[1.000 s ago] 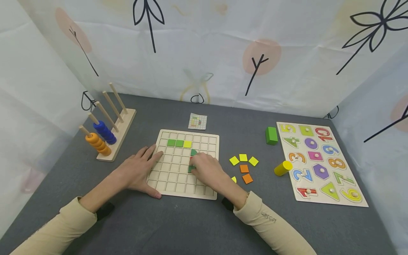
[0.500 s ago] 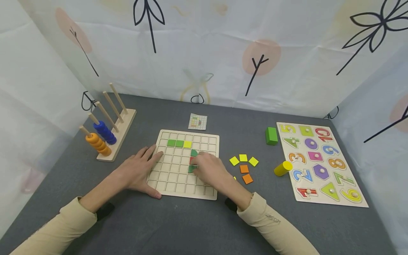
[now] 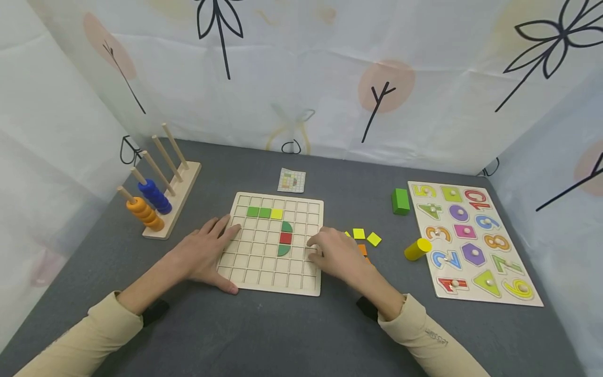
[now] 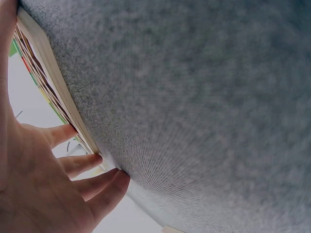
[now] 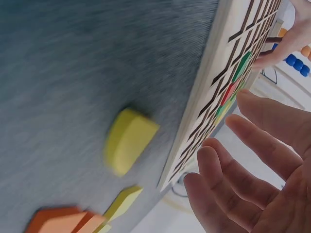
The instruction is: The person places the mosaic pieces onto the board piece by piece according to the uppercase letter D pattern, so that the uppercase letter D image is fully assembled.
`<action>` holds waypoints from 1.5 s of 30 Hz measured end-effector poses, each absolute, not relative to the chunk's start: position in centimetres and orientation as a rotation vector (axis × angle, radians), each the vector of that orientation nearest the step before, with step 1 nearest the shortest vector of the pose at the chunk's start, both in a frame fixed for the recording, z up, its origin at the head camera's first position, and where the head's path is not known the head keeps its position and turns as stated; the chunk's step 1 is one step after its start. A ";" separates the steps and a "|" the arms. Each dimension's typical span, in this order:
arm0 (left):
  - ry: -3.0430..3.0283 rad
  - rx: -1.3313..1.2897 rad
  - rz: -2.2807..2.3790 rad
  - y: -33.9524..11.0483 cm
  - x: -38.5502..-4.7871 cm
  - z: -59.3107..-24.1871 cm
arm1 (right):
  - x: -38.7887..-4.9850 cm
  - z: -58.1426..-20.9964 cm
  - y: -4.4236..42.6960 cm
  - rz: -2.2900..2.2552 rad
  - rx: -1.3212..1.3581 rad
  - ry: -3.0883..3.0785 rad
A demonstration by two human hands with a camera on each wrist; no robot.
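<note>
A wooden grid board (image 3: 256, 267) lies flat on the dark table. My left hand (image 3: 207, 256) rests with spread fingers along its left edge; in the left wrist view, fingertips touch the board's side. A red square tile (image 3: 285, 238) sits in the grid between two green quarter-round tiles, the upper green tile (image 3: 287, 226) and the lower green tile (image 3: 283, 251). Farther up are two green squares (image 3: 259, 212) and a yellow square (image 3: 276, 214). My right hand (image 3: 339, 254) hovers by the board's right edge, fingers loosely bent and holding nothing. Beneath it lies a yellow rounded tile (image 5: 131, 141).
Loose yellow tiles (image 3: 374, 239) and orange tiles (image 5: 58, 221) lie right of the board, partly behind my hand. A small pattern card (image 3: 291, 180) is behind the board. A peg stacker (image 3: 181, 183) stands left; a green block (image 3: 401, 201), yellow cylinder (image 3: 417, 249) and number puzzle (image 3: 476, 241) are right.
My right hand has let go of the tiles in the grid and moved right to the board's edge, uncovering the red and green tiles. My left hand has stayed still.
</note>
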State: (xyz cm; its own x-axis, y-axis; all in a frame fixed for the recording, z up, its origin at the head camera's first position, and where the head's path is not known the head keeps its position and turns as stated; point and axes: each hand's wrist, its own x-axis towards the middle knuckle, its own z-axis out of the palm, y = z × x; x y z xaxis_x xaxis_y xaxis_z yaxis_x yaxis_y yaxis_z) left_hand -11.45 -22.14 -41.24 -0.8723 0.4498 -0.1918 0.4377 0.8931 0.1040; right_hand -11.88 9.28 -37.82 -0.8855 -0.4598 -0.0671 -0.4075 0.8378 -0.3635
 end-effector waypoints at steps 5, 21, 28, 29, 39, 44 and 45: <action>2.847 0.676 0.087 -22.2 -11.4 -41.2 | -11.4 -37.7 11.0 -0.489 -0.686 2.885; 2.849 0.664 0.076 -22.2 -11.5 -41.0 | -9.0 -37.8 15.3 -0.440 -0.574 2.870; 2.849 0.660 0.080 -22.2 -11.5 -41.1 | -8.8 -38.2 15.5 -0.479 -0.626 2.875; 2.849 0.661 0.083 -22.2 -11.5 -41.1 | -8.8 -38.2 15.6 -0.477 -0.632 2.879; 2.844 0.667 0.090 -22.2 -11.5 -41.2 | -8.9 -38.5 15.0 -0.455 -0.624 2.881; 2.842 0.670 0.093 -22.2 -11.5 -41.2 | -8.9 -38.8 14.3 -0.431 -0.637 2.883; 2.840 0.670 0.095 -22.2 -11.5 -41.2 | -8.9 -38.8 14.2 -0.433 -0.642 2.882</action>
